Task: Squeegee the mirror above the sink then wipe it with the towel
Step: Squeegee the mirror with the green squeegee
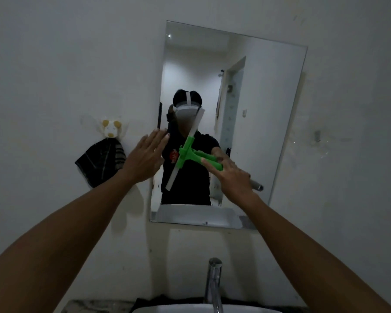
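Right hand [233, 177] hides the green squeegee [185, 152] handle

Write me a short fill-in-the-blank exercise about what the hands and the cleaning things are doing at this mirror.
1. The right hand holds a squeegee whose frame is coloured ____.
2. The squeegee's blade lies against the ____.
3. The dark towel hangs on the wall to the ____ of the mirror.
4. The left hand, fingers straight, holds ____.

Missing words: green; mirror; left; nothing
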